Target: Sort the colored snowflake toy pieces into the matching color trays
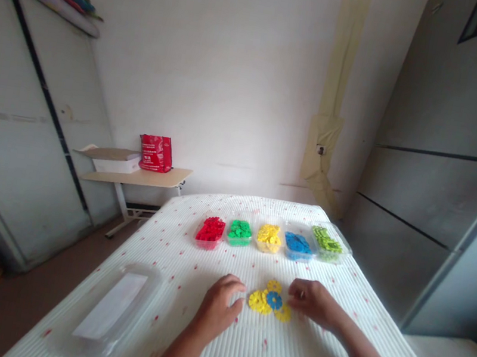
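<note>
On the table lies a small group of flower-shaped plastic discs: several yellow discs [256, 301] around one blue disc [274, 300], which lies over part of them. My left hand [218, 305] rests just left of the group, its thumb and fingers apart and nothing between them. To the right of the discs is my right hand [312, 300], its fingers loosely bent towards the nearest yellow pieces. No disc shows in it, though its inner side is partly hidden. Whether the discs are joined or merely overlap I cannot tell.
Clear tubs of red [211, 231], green [239, 233], yellow [269, 238], blue [298, 246] and light green pieces [327, 241] stand in a row behind. A clear plastic lid [147, 297] with a white label lies at left. A refrigerator [438, 174] stands right of the table.
</note>
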Demonstrator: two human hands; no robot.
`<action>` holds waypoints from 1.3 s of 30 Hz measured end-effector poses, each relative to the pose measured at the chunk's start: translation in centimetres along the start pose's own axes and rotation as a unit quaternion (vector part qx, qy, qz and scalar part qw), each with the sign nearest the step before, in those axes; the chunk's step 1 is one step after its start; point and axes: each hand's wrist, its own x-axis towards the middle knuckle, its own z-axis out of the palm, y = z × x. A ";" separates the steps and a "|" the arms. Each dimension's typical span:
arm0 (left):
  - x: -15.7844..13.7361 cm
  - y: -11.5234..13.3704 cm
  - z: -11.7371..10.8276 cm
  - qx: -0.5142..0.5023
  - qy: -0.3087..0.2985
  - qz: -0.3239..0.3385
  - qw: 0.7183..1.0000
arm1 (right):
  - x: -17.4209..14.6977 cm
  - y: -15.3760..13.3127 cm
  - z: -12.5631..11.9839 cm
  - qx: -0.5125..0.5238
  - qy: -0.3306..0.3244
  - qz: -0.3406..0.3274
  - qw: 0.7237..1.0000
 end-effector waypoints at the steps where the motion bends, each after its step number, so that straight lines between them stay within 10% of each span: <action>1: -0.1 0.3 0.2 0.011 -0.007 0.004 1.000 | -0.2 -0.5 0.3 -0.018 -0.013 -0.001 1.000; 12: -0.1 2.5 3.1 0.209 -0.031 -0.023 0.977 | 0.0 -2.3 2.2 -0.143 -0.024 -0.037 0.989; 18: 0.3 1.8 2.5 0.145 -0.014 -0.052 0.988 | 0.3 -0.7 0.0 -0.169 0.001 0.041 0.985; 27: 0.8 -0.4 2.0 0.023 0.054 -0.116 0.992 | 1.9 -1.1 2.0 -0.092 0.002 -0.106 0.990; 39: 0.6 -0.7 1.8 0.023 0.063 -0.108 0.992 | 2.8 -0.9 2.3 -0.114 -0.007 -0.064 0.991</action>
